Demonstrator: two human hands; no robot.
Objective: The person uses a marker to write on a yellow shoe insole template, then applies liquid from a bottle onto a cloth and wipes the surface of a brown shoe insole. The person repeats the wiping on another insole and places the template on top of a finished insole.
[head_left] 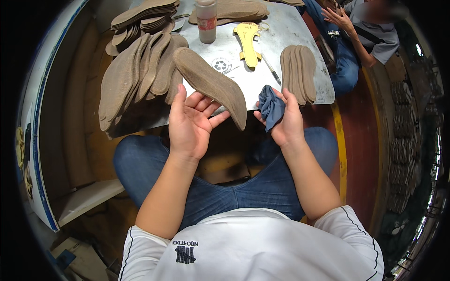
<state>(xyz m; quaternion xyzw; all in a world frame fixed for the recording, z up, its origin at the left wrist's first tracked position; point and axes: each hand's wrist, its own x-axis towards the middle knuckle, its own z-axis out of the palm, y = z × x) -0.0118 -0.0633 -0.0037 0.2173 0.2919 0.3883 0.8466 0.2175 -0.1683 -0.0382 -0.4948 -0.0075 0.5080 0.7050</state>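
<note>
My left hand [191, 122] is palm up at the table's near edge, its fingers under a brown speckled shoe insole [213, 83]. The insole is tilted, its far end up to the left and its near end down to the right. In my right hand [289, 119] is a crumpled blue-grey cloth [271, 107], resting on the palm with the fingers curled about it. A gap separates the cloth from the insole. Close beyond the right hand, a row of similar insoles [298, 74] stands on the table.
Stacked insoles [136, 75] crowd the table's left side, some overhanging its edge. On the tabletop [234, 95] are a bottle [206, 23], a yellow sole-shaped template [248, 44] and a pen [271, 69]. Another person [361, 37] sits at the far right.
</note>
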